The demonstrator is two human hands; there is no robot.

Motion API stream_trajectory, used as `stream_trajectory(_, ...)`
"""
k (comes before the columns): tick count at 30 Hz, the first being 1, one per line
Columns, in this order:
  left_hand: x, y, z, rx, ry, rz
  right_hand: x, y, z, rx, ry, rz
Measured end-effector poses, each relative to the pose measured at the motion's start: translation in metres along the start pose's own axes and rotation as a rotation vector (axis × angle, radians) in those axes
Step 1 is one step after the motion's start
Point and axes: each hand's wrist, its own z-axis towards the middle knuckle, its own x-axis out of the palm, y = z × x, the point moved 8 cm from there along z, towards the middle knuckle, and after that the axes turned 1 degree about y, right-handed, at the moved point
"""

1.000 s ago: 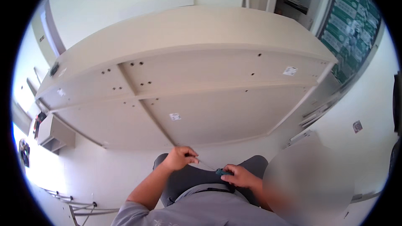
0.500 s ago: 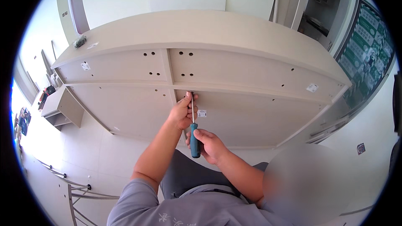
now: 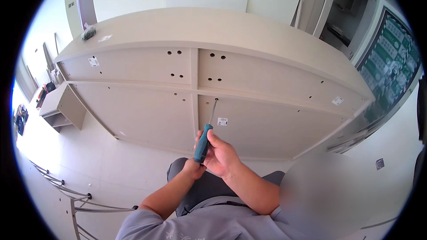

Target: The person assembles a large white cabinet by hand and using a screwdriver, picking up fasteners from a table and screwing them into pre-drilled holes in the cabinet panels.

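A screwdriver (image 3: 203,146) with a teal and black handle is gripped in my right hand (image 3: 221,154), the thumb lying along the handle. Its metal shaft slants up to a dark round fitting (image 3: 216,99) in the beige panel (image 3: 262,124), just below a horizontal rail and right of the upright divider (image 3: 195,106). My left hand (image 3: 194,169) is low, close under the handle's end and beside my right hand. Its fingers are mostly hidden behind the handle and my right hand, so their hold cannot be made out.
The large beige cabinet (image 3: 213,29) spans the view, with several dark holes and white labels. A small plastic bag (image 3: 88,33) rests on its top left. A small open cabinet (image 3: 64,109) stands at left, metal rails (image 3: 106,209) lie lower left, and a green poster (image 3: 391,53) hangs right.
My left hand has left the screwdriver's tip and dropped down by the handle. The handle has tilted, its lower end swinging left. The view has shifted slightly.
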Motion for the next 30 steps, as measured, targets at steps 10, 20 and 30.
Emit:
stream_trajectory(10,-0.051,0.060,0.026,-0.172,0.053,0.205,0.014,0.007,0.003,0.143,0.193,0.142)
stream_trajectory(20,-0.047,0.058,0.027,-0.103,0.103,0.108,0.032,0.000,0.011,0.171,-0.152,-0.054)
stream_trajectory(30,-0.046,0.070,0.032,-0.160,0.130,0.128,0.041,-0.009,0.024,0.230,0.592,0.528)
